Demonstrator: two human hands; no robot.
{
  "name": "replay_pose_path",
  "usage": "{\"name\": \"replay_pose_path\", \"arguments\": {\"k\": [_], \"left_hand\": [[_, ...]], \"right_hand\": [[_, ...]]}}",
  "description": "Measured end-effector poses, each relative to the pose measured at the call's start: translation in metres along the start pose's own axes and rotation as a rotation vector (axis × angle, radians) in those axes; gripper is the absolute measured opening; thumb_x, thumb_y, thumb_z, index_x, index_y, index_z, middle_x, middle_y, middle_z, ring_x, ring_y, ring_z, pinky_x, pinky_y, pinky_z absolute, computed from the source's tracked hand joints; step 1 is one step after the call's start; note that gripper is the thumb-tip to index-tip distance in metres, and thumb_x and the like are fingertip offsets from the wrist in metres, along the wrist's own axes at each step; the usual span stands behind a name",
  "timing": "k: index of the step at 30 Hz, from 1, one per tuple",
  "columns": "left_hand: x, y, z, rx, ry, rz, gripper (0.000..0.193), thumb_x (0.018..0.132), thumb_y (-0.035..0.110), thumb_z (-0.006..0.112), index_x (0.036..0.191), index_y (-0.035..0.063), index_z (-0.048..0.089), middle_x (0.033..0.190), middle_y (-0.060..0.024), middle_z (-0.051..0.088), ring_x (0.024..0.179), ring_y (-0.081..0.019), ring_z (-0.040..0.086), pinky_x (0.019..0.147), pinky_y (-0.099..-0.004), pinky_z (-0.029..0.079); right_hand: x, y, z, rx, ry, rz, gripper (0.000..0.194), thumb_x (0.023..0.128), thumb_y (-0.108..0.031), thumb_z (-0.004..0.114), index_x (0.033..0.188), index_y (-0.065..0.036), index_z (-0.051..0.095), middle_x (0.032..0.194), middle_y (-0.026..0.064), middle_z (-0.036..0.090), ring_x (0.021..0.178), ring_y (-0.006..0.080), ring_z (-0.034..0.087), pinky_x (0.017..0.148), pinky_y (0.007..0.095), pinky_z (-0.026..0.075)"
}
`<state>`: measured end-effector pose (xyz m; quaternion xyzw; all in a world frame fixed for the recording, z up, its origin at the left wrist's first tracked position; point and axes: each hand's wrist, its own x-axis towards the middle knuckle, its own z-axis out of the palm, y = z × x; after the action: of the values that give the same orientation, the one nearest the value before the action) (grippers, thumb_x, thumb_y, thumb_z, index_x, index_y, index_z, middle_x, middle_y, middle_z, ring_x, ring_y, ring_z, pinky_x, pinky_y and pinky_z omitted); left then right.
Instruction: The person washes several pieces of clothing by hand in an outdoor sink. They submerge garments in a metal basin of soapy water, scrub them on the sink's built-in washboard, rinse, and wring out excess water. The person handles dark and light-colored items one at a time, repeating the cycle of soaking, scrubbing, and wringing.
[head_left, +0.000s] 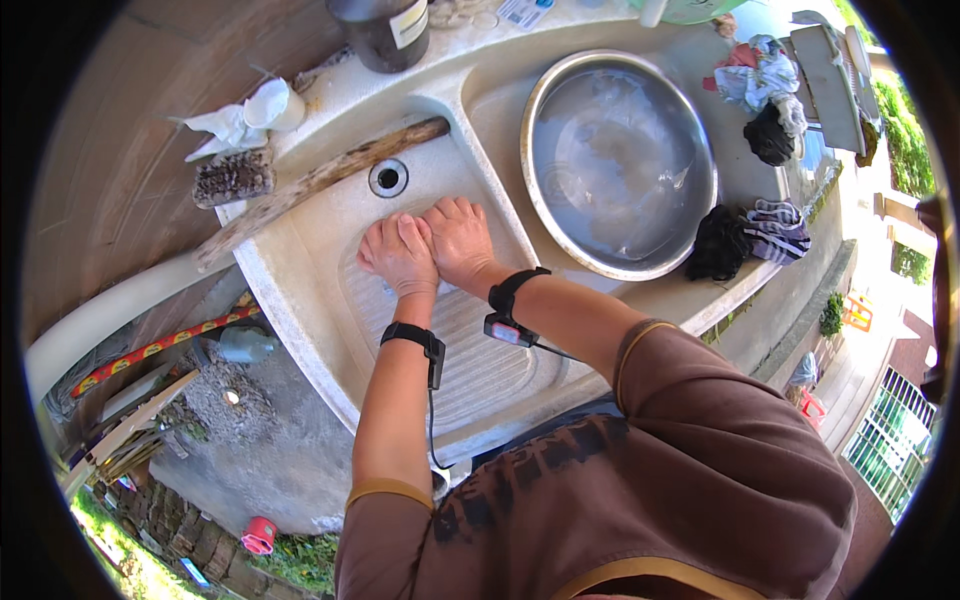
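Observation:
My left hand (399, 251) and my right hand (459, 238) are pressed side by side, touching, low over the ribbed washboard (480, 360) of a stone laundry sink (300, 300). Their fingers curl inward. A small pale patch shows under the left palm; whether it is cloth or suds is unclear, and the space inside both hands is hidden. Just beyond the fingertips is the round drain (403, 166). A worn wooden stick (337, 172) lies slantwise across the sink's far left corner. To the right stands a wide metal basin (528, 150) of cloudy water.
On the left ledge are a scrub brush (234, 178) and a white cup (274, 105). A dark labelled container (375, 37) stands at the back. Floral cloth (757, 75), black cloth (718, 244) and striped cloth (776, 232) lie on the right. A pale pipe (127, 315) runs left.

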<state>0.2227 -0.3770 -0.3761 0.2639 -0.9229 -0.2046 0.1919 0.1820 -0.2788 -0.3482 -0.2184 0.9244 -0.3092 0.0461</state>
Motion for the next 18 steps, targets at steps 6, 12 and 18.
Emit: {"name": "replay_pose_path", "arguments": {"k": [6, 12, 18], "left_hand": [[-0.058, 0.078, -0.103, -0.276, -0.29, -0.107, 0.047, 0.096, 0.042, 0.037, 0.088, 0.0037, 0.062, 0.096, -0.0162, 0.06, 0.095, -0.0384, 0.05, 0.084, -0.0506, 0.034], [-0.021, 0.004, -0.015, -0.038, -0.079, -0.029, 0.046, 0.095, 0.041, 0.038, 0.077, 0.0045, 0.06, 0.086, -0.0171, 0.06, 0.086, -0.0385, 0.052, 0.081, -0.0507, 0.035], [-0.003, 0.038, -0.035, 0.013, -0.101, -0.236, 0.051, 0.094, 0.048, 0.039, 0.089, 0.0061, 0.067, 0.101, -0.0123, 0.061, 0.101, -0.034, 0.05, 0.088, -0.0499, 0.032]], "right_hand": [[-0.056, -0.024, -0.083, 0.122, 0.127, -0.325, 0.02, 0.085, -0.033, 0.054, 0.081, -0.014, 0.058, 0.083, 0.0064, 0.05, 0.084, 0.0257, 0.047, 0.075, 0.0406, 0.034], [-0.012, 0.001, -0.014, 0.01, -0.115, -0.034, 0.023, 0.088, -0.029, 0.051, 0.086, -0.01, 0.064, 0.088, 0.0082, 0.058, 0.089, 0.026, 0.052, 0.081, 0.0408, 0.039], [-0.002, -0.021, -0.032, -0.033, 0.017, 0.065, 0.03, 0.093, -0.031, 0.045, 0.087, -0.01, 0.066, 0.094, 0.009, 0.059, 0.096, 0.0288, 0.051, 0.085, 0.0446, 0.035]]}}
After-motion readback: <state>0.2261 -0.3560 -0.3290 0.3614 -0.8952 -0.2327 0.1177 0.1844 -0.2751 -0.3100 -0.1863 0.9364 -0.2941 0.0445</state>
